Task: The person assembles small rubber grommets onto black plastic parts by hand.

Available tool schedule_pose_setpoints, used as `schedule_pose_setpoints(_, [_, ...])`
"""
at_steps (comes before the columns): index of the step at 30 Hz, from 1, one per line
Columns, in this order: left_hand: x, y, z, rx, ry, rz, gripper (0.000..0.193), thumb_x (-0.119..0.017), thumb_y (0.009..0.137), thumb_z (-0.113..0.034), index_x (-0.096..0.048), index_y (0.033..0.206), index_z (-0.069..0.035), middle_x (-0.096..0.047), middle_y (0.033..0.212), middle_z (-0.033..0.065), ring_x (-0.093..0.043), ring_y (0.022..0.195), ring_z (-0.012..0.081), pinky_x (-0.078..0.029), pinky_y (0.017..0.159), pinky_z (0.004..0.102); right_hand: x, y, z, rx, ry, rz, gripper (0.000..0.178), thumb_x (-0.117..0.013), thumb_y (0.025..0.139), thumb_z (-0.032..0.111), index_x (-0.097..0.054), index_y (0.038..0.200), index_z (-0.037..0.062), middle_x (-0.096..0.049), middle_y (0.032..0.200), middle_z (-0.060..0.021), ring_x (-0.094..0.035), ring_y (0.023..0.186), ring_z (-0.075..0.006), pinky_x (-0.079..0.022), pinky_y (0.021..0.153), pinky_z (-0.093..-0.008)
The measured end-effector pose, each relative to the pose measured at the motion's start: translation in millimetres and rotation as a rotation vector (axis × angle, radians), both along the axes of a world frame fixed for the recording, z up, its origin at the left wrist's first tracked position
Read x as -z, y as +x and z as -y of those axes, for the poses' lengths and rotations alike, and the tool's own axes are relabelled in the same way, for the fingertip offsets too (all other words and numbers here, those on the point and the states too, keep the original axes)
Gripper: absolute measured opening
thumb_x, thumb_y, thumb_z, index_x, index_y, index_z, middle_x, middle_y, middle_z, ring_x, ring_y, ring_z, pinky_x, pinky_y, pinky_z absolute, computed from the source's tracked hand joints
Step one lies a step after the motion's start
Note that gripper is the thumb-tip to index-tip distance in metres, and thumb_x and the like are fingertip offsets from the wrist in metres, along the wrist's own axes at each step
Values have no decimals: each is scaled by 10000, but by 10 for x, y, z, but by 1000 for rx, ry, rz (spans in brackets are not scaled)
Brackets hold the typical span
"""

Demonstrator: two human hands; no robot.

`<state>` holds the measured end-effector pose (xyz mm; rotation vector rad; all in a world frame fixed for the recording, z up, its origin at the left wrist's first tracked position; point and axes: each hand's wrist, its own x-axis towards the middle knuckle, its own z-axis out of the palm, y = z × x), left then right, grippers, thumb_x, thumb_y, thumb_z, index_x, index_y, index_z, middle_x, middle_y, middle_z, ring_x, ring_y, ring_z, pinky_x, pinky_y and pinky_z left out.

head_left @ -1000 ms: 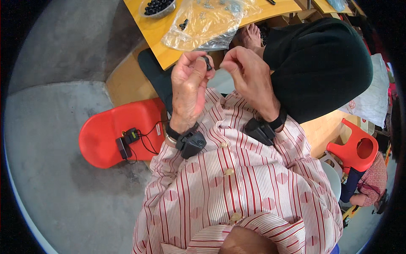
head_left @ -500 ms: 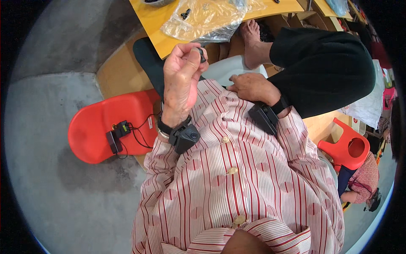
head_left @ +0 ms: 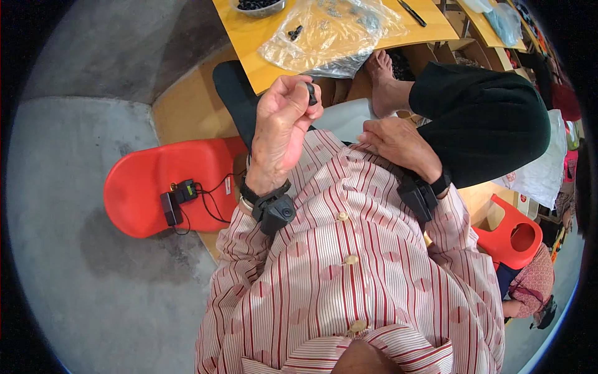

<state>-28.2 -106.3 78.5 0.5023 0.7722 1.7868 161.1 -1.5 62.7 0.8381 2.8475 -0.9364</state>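
Observation:
My left hand (head_left: 280, 131) is raised in front of my chest, near the table's close edge. Its thumb and fingers pinch a small black part (head_left: 313, 95); the exact kind is too small to make out. My right hand (head_left: 403, 142) is low over my lap beside my bent knee, back of the hand up. Its fingers are curled in, and whatever they may hold is hidden. Beyond my left hand, a clear plastic bag (head_left: 324, 47) lies on the yellow table (head_left: 258, 65), with a few small black parts (head_left: 295, 32) on it.
A clear tub (head_left: 265, 10) of black parts stands at the far table edge. A black pen-like tool (head_left: 412, 12) lies right of the bag. A red chair (head_left: 140, 187) at left carries a small black device with cables. At right are a red stool (head_left: 514, 234) and another person (head_left: 534, 277).
My view has shifted, showing more of the table. My left hand still pinches the black part, now turned slightly. My right hand has shifted right, its fingers more curled.

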Motion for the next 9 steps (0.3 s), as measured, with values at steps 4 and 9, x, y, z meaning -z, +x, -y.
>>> schedule_pose_setpoints(4, [-13, -9, -14, 31, 21, 46, 148, -559, 906, -84, -518, 1024, -4, -431, 806, 52, -389, 719, 132, -349, 654, 258, -82, 29, 1, -77, -74, 159, 285, -622, 823, 252, -551, 867, -21, -603, 760, -196, -600, 783, -376, -447, 678, -453])
schedule_pose_setpoints(9, [-1, -54, 24, 57, 50, 59, 160, -558, 912, -98, -521, 1043, -14, -430, 803, 50, -396, 725, 130, -352, 654, 263, 31, 238, -114, -309, 107, 142, 347, -671, 783, 239, -515, 1009, 26, -609, 866, -218, -594, 880, -364, -439, 755, -445])
